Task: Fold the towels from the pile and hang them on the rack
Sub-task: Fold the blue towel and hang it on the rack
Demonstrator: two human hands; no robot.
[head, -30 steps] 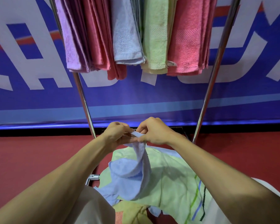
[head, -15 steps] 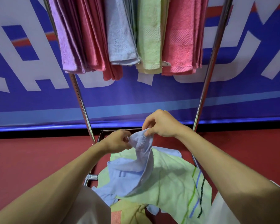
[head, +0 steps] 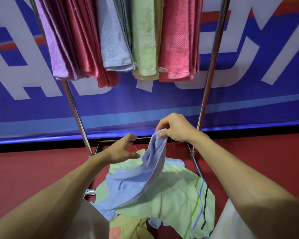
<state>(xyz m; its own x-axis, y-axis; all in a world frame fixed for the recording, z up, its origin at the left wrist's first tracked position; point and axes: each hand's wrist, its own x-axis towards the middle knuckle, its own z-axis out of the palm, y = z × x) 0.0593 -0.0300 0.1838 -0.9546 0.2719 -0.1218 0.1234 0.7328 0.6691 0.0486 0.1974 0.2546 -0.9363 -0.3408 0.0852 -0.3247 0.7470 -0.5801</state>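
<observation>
My right hand (head: pixel 176 129) pinches the top edge of a light blue towel (head: pixel 138 180) and lifts it from the pile. My left hand (head: pixel 123 150) is just left of that towel with its fingers spread and holds nothing. Under the blue towel lies a pale green towel with coloured stripes (head: pixel 179 199), and a yellow and orange towel (head: pixel 126 228) shows at the bottom. Several folded towels hang on the metal rack (head: pixel 212 54) above: lilac (head: pixel 55 49), red (head: pixel 83 45), pale blue (head: pixel 112 40), light green (head: pixel 143 40) and pink (head: pixel 178 44).
The rack's two slanted chrome poles frame the pile, the left pole (head: pixel 74 107) close to my left forearm. A blue and white banner (head: pixel 162 100) stands behind the rack. The floor (head: pixel 33 169) is dark red.
My left hand has let go of the blue towel and opened beside it. My right hand has raised the towel's edge higher and to the right.
</observation>
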